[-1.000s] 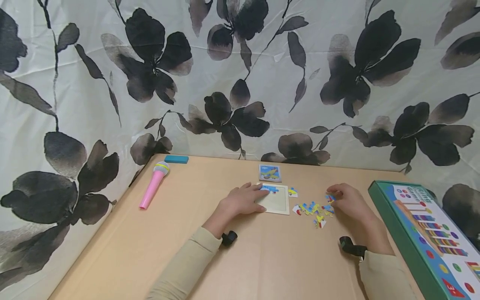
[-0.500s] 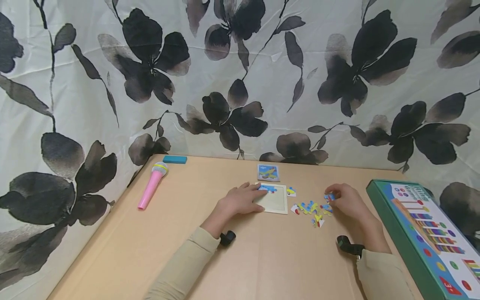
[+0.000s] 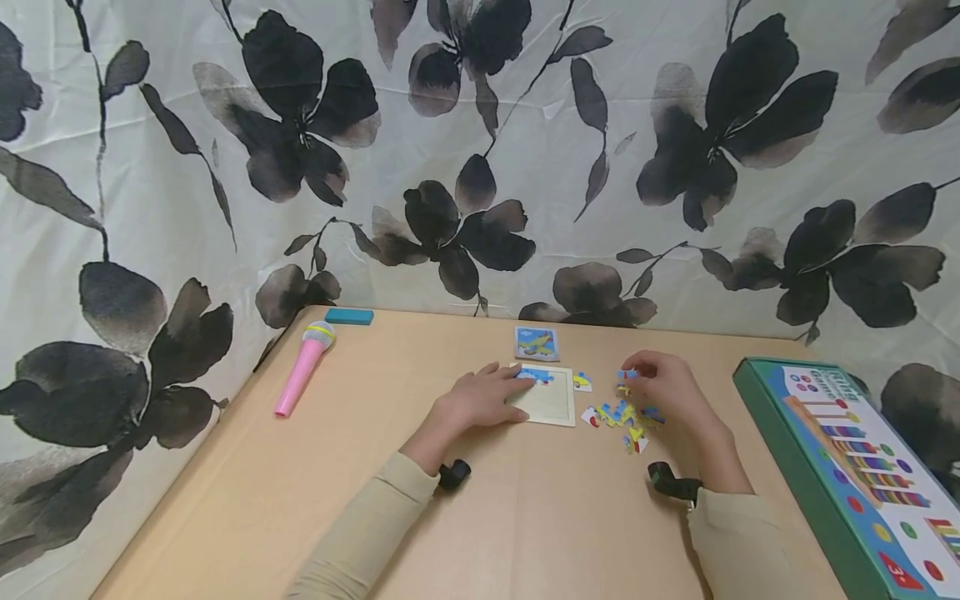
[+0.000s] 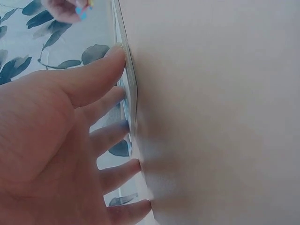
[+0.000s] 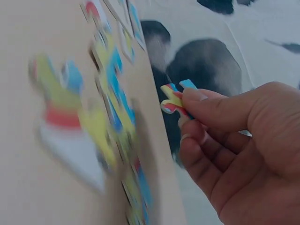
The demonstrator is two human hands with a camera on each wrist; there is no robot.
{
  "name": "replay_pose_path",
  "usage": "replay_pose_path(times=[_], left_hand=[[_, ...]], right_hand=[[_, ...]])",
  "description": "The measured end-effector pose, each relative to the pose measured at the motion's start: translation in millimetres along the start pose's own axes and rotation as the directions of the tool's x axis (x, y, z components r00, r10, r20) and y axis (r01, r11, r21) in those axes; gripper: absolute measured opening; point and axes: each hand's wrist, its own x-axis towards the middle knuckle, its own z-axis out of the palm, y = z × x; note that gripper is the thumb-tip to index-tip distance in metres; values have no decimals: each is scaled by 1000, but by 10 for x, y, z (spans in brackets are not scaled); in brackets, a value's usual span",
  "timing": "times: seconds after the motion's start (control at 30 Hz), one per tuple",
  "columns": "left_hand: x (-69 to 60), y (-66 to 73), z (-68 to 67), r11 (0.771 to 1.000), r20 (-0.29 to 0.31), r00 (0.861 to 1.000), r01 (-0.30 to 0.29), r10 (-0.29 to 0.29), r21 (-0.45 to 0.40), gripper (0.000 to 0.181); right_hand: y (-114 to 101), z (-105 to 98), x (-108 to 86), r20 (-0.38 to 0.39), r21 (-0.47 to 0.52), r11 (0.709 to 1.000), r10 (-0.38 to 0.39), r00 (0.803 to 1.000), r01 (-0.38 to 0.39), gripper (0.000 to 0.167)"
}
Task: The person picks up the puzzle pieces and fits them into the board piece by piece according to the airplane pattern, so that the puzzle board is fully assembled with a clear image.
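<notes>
My left hand rests with spread fingers on the left side of a cream puzzle tray. Blue puzzle pieces lie along the tray's top edge, partly under the fingertips. In the left wrist view the thumb touches the tray's edge. My right hand pinches a puzzle piece, red, yellow and blue, between thumb and fingers. It is held above the table, over a cluster of loose puzzle pieces. One yellow-and-white piece lies against the tray's right side.
Behind the tray lies a small picture of a yellow plane on blue. A pink toy microphone and a teal block are at the table's far left. A large green-edged box stands at the right; a flowered cloth hangs behind.
My right hand has lifted the puzzle piece from the right side of the cluster and moved left with it, toward the tray. The left hand stays on the tray.
</notes>
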Motion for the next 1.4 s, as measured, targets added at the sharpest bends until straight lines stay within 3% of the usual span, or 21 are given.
replay_pose_path(times=[0.17,0.4,0.7,1.03,1.4], left_hand=[[12,-2,25,1000,0,1000,-3,3,-2,63],[16,-9,2,1000,1,1000,0,0,-1,63],[21,-26,11,1000,15,1000,19,-19,13,63],[46,-14,23,1000,8,1000,13,-13,26,64],[36,-9,21,999,8,1000,19,-20,32,64]], right_hand=[[-141,203,124,6,27,999,-37,999,37,19],[-315,394,204,92,191,981,7,996,-25,20],[-485,693,314,73,234,972,-15,997,-3,17],[-621,837,351,11,174,979,108,994,-109,12],[-640,912,350,-29,123,986,116,993,-112,10]])
